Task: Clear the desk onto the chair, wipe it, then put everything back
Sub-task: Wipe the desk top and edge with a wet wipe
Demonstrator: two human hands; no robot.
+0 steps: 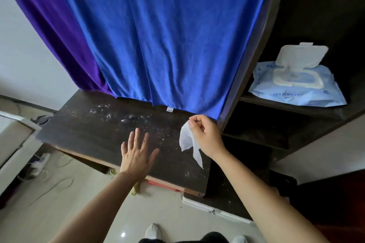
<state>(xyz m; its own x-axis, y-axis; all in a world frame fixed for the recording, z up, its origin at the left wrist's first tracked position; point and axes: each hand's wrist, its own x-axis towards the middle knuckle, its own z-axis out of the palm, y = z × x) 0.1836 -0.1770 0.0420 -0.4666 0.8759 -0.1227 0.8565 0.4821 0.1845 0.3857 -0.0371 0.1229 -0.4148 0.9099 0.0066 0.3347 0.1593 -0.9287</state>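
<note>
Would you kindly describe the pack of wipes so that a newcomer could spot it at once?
Look to the dark shelf unit right of the blue curtain. On its upper shelf lies the pack of wipes: a soft pale blue packet with its white flip lid standing open, unlike the single loose wipe pinched in the right hand.

The desk (94, 136) was dark brown with a faint grain, scattered with white specks toward its back edge and front right corner. At that back edge a blue cloth (162, 35) hung beside a purple cloth (49, 25). The wipe (186, 138) was white, the pack (316, 92) pale blue with a white lid (300, 53).
</note>
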